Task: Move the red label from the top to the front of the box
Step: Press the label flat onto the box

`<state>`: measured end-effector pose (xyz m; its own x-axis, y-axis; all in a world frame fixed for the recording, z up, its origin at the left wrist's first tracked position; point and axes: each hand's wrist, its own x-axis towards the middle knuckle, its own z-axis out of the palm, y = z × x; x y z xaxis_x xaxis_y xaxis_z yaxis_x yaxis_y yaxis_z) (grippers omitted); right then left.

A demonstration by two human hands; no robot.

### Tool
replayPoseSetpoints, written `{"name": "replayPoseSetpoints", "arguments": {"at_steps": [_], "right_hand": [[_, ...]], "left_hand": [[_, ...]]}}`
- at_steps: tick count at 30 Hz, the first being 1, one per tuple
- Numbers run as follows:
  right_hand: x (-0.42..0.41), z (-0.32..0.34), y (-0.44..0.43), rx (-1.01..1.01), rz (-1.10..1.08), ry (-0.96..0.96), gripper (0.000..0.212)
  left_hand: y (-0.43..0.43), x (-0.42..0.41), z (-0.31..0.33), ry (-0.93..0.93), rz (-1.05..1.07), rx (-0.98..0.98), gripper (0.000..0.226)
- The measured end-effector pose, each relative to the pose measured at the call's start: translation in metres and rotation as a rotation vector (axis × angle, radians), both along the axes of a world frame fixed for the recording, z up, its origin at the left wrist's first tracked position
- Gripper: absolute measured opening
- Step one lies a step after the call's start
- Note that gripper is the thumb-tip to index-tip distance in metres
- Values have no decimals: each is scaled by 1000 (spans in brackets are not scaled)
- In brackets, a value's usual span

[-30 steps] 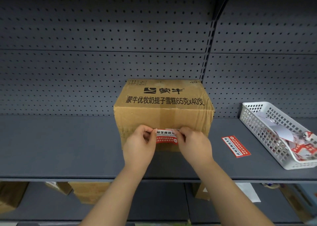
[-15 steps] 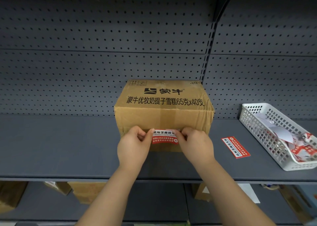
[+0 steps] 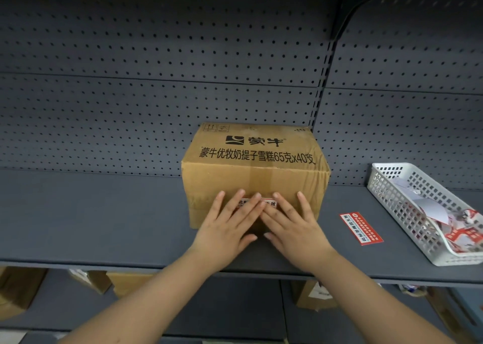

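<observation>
Both palms flat and fingers spread, the left hand [image 3: 224, 228] and right hand [image 3: 295, 228] press the thin, flimsy red label [image 3: 269, 203] onto the front of the cardboard box [image 3: 251, 160], gripping nothing; it would probably crease unless lifted by an edge.

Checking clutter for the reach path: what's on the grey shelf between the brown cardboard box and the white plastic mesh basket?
Head view: one red rectangular label lies flat on the grey shelf between the brown cardboard box and the white plastic mesh basket, touching neither.
</observation>
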<state>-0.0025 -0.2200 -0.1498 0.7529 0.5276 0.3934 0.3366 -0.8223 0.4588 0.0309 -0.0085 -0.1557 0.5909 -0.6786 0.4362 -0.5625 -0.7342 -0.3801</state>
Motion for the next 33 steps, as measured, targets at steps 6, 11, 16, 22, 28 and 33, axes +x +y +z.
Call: {"name": "replayPoseSetpoints", "arguments": {"at_steps": [6,11,16,22,28,33], "right_hand": [[-1,10,-30,-40,-100,-39,61],[-22,9,-42,56,-147,-56,65],[-17,3,2,-18,-107,-8,64],[-13,22,-45,-65,-206,3,62],[-25,-1,-14,24,-131,0,65],[-13,-7,8,-29,-180,2,67]], "left_hand": [[34,14,2,-15,60,90,70],[49,-1,6,27,31,28,68],[13,-9,2,98,-44,88,71],[48,8,9,94,73,134,67],[35,-13,0,141,-19,46,71],[11,-13,-4,145,39,119,74]]}}
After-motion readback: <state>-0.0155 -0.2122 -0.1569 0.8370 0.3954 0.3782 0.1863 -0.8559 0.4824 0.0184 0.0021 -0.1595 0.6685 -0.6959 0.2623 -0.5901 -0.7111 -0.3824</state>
